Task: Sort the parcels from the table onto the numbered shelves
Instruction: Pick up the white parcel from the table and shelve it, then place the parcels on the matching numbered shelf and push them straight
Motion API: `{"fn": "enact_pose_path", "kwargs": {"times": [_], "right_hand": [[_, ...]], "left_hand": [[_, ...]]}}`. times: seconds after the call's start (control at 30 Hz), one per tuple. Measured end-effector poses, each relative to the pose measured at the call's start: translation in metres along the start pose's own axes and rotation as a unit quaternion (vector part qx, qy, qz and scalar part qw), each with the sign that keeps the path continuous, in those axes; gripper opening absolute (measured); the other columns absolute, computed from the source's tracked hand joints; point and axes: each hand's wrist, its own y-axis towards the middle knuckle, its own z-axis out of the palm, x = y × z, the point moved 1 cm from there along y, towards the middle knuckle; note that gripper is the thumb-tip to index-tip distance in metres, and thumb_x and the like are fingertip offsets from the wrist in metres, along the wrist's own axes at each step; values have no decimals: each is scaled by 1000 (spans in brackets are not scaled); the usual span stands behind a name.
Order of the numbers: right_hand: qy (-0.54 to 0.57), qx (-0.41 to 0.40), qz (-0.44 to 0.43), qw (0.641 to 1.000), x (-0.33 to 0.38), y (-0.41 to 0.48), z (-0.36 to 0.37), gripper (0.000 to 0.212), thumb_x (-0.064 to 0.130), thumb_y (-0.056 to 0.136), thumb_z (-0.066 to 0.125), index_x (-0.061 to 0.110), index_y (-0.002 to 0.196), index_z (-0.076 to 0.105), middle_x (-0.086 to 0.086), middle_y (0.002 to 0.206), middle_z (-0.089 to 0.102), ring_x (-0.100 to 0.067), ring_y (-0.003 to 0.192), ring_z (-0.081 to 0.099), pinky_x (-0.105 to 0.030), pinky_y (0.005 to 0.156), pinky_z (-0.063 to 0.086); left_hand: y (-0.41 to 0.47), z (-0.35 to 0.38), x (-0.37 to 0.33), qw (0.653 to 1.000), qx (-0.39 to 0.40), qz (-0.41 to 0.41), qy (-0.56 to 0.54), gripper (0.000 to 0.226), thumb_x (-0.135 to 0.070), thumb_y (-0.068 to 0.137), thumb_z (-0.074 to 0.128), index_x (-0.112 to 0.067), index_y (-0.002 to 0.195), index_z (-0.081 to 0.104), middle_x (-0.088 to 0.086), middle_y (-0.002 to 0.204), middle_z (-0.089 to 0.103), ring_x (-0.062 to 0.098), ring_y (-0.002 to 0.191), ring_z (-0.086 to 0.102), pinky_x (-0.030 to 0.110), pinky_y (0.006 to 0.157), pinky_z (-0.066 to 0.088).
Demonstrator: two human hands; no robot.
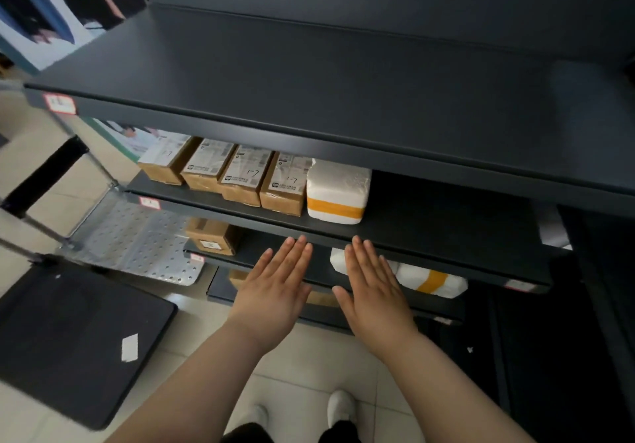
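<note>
At eight o'clock in my view lies a black board (79, 339) with a white sticker (130, 348) on it. Above it, at nine o'clock, a perforated metal rack (137, 240) stands just beside the dark shelving. At ten o'clock a red-bordered label (59, 103) sits on the front lip of the top shelf (309, 75).

On the second shelf (429, 222), four cardboard boxes (240, 178) stand side by side in a row, printed labels up. At least two are marked "1-7" by hand. One level down, on the third shelf (247, 246), a single brown carton (213, 236) sits at eleven o'clock from my left hand (275, 291).

That hand is flat, palm down, fingers straight and close together, holding nothing. Its fingertips reach the front edge of the second shelf, though I cannot tell whether they touch it. At one o'clock from it, the white foam parcel (338, 192) with an orange tape band stands against the last box in the row.

My right hand (374, 291) is just beside the left, equally flat, fingers straight, holding nothing. At three o'clock from it a white wrapped parcel (429, 279) with orange tape lies on the third shelf, partly hidden behind my fingers.

My white shoes (340, 406) show at six o'clock on the tiled floor
</note>
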Motion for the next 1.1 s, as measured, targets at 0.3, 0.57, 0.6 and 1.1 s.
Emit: {"fn": "enact_pose_path", "kwargs": {"times": [0.3,0.57,0.6,1.1], "right_hand": [[-37,-98,189,976,55,-38,21,68,48,92,30,3,141,40,-14,148,39,-26,138,36,-41,114,30],[-2,-182,379,907,117,-143,22,82,59,80,-11,15,149,-12,3,151,-24,-11,141,-23,-29,117,-13],[-11,-197,416,888,121,-169,21,82,59,79,-13,15,148,-12,3,151,-24,-11,141,-24,-29,117,-13],[8,-274,764,584,236,-500,68,68,48,100,18,14,150,-13,1,156,-23,-9,138,-27,-26,115,-13]], "left_hand": [[7,-26,43,979,28,175,-97,73,-61,80,-17,-26,144,-17,-10,153,-20,6,141,-21,27,114,-13],[-23,-50,1,918,24,389,-79,67,-54,86,-10,-25,146,-15,-9,155,-15,7,144,-18,29,115,-12],[-34,-54,-19,901,24,426,-81,68,-54,84,-11,-25,146,-16,-10,154,-17,6,144,-19,28,114,-14],[-289,-100,-256,643,60,760,-70,58,-46,102,10,-26,148,-18,-11,158,-18,4,143,-22,31,119,-11]]}}
